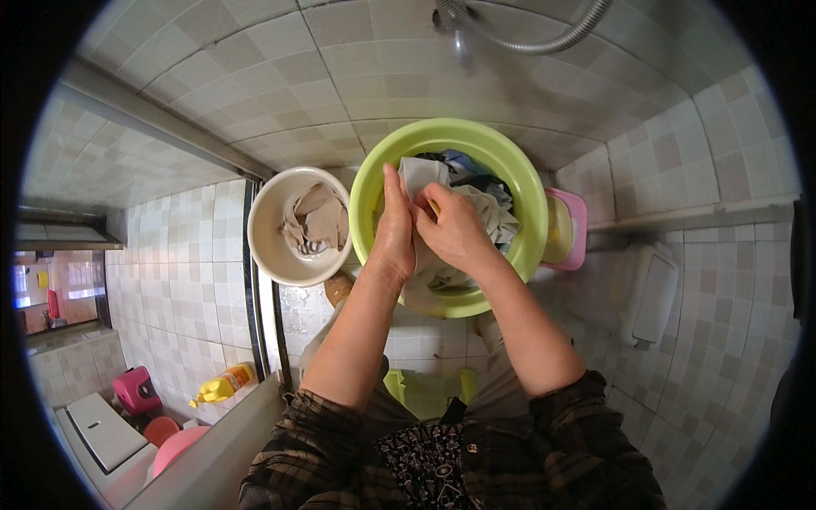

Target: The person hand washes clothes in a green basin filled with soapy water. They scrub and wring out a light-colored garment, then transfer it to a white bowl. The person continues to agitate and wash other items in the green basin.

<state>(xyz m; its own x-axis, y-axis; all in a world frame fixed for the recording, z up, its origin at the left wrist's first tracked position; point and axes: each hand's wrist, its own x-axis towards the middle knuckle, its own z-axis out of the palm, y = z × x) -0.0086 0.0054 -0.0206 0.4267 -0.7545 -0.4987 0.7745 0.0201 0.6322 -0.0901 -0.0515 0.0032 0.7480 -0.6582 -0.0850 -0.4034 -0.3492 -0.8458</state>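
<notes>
A large lime-green plastic basin [533,239] stands in front of me with wet laundry inside. Over it, my left hand [394,233] is held edge up, fingers straight, its palm against a pale grey cloth [423,171]. The cloth hangs down between my hands into the basin. My right hand [454,229] is curled against the cloth and pinches a small yellow object [435,207], perhaps a piece of soap, mostly hidden by the fingers. Pale and dark garments [494,213] lie bunched in the basin beside my right hand.
A cream basin [258,239] with beige cloth [325,220] stands close on the left. At right, a pink tub [579,229] sits partly behind the green basin. A metal shower hose [542,48] hangs on the tiled wall. A yellow bottle [220,386] lies beyond the door track [266,319].
</notes>
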